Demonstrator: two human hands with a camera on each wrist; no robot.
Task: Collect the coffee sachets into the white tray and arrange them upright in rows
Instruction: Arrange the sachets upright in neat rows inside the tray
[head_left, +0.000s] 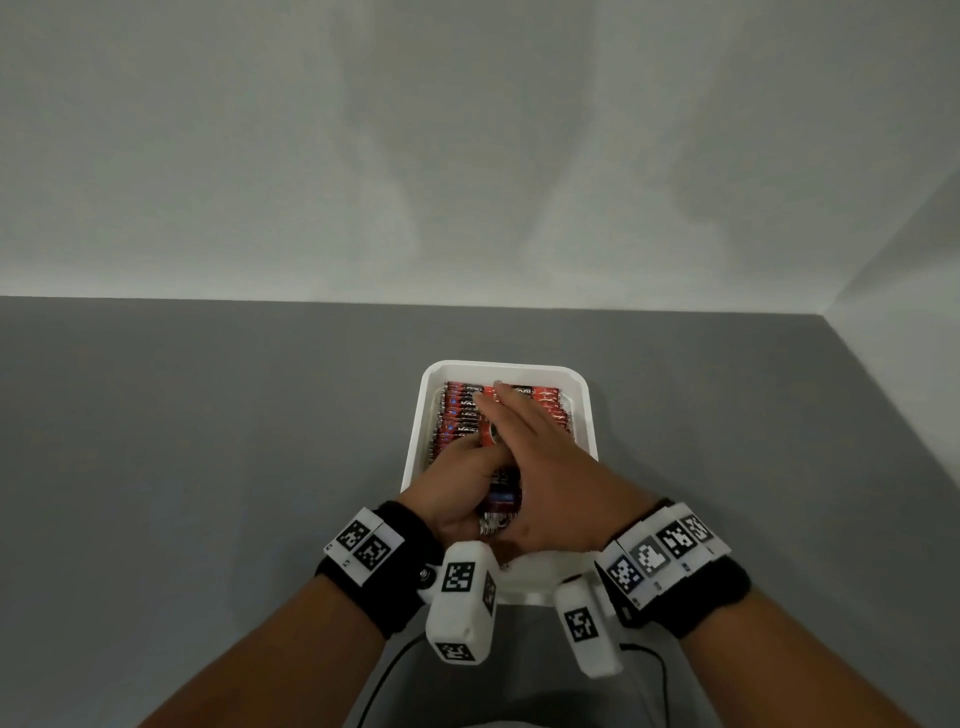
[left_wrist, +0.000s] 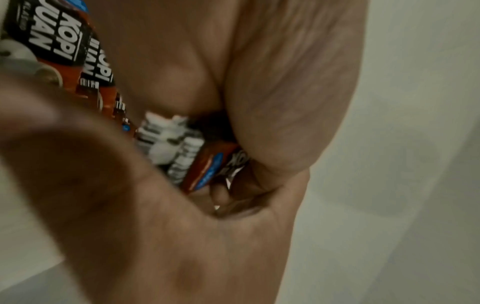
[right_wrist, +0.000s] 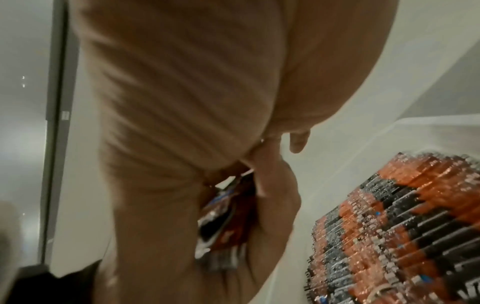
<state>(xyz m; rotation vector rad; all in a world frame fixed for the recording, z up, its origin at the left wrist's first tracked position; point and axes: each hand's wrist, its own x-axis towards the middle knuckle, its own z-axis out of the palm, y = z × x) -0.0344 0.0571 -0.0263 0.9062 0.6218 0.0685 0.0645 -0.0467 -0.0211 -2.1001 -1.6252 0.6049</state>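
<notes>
The white tray (head_left: 415, 441) sits on the grey table just ahead of me. Red and black coffee sachets (head_left: 454, 410) stand packed in rows across its far half, also seen in the right wrist view (right_wrist: 402, 226). My left hand (head_left: 460, 470) grips a bundle of sachets (head_left: 501, 501) over the tray's near half. The left wrist view shows that bundle (left_wrist: 168, 148) wedged between my thumb and curled fingers. My right hand (head_left: 519, 423) lies with fingers straight, its palm against the bundle and its fingertips on the standing rows. The tray's near end is hidden by both hands.
The grey table (head_left: 208, 441) spreads wide to the left and right of the tray. A white wall (head_left: 467, 156) stands behind it and another wall closes the right side. A black cable (head_left: 387, 675) hangs at the near edge.
</notes>
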